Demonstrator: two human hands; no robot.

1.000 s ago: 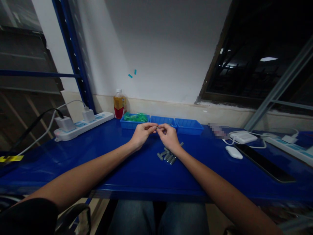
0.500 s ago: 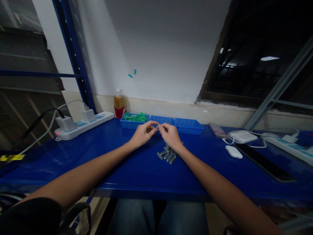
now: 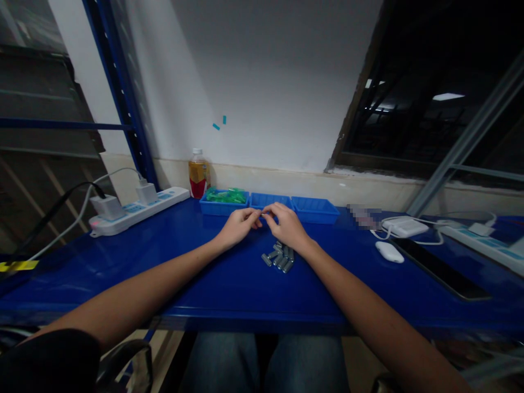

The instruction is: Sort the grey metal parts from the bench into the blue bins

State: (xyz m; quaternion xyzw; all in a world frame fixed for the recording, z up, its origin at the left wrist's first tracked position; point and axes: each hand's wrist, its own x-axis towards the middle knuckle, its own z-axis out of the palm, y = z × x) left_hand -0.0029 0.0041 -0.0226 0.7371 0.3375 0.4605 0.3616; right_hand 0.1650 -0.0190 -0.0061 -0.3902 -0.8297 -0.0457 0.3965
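My left hand (image 3: 238, 225) and my right hand (image 3: 285, 224) meet fingertip to fingertip above the blue table (image 3: 213, 278), just in front of the middle blue tray (image 3: 272, 200). Both pinch a small item between them that is too small to name. Several grey cylinders (image 3: 279, 258) lie in a loose row on the table under my right wrist. The left blue tray (image 3: 224, 201) holds green pieces (image 3: 226, 195); a third blue tray (image 3: 315, 209) stands to the right.
A drink bottle (image 3: 198, 173) stands against the wall. A white power strip (image 3: 137, 209) with plugged adapters lies at the left. A white mouse (image 3: 389, 251), a dark phone (image 3: 440, 268), a white charger box (image 3: 404, 226) and another power strip (image 3: 487, 244) lie at the right.
The hands stay pinched together near the middle tray, with only small finger shifts. The view has shifted slightly.
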